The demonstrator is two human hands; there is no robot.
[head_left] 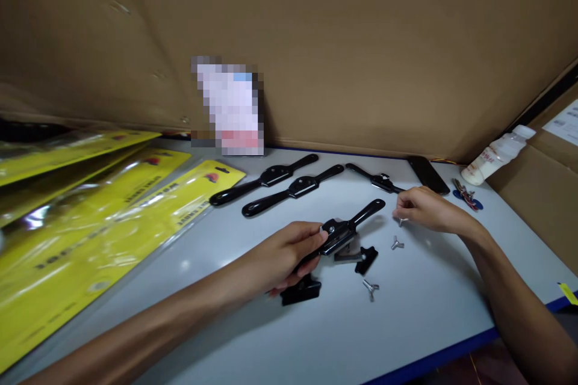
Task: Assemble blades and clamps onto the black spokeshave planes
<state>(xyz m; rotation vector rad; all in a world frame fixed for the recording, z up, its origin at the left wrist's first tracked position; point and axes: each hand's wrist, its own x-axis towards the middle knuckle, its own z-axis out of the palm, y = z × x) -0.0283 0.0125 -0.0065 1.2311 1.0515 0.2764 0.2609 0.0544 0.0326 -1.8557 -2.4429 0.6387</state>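
My left hand (293,249) is closed around the near handle of a black spokeshave (338,237), raised a little over the table and tilted. To its right, my right hand (422,209) pinches a silver wing screw (401,222) at its fingertips, low over the tabletop. Two more wing screws, one nearer (371,289) and one farther (397,243), lie loose. Beneath the held spokeshave are a black cap plate (366,260), a metal blade (345,254) and another black plate (301,292), partly hidden by my left hand.
Behind my hands lie more spokeshaves (276,175) (303,186) (378,180). Yellow packaging cards (149,228) in clear plastic cover the left side. A black phone (428,174), keys (468,194) and a leaning bottle (497,155) sit at the right. Cardboard (361,48) walls the back.
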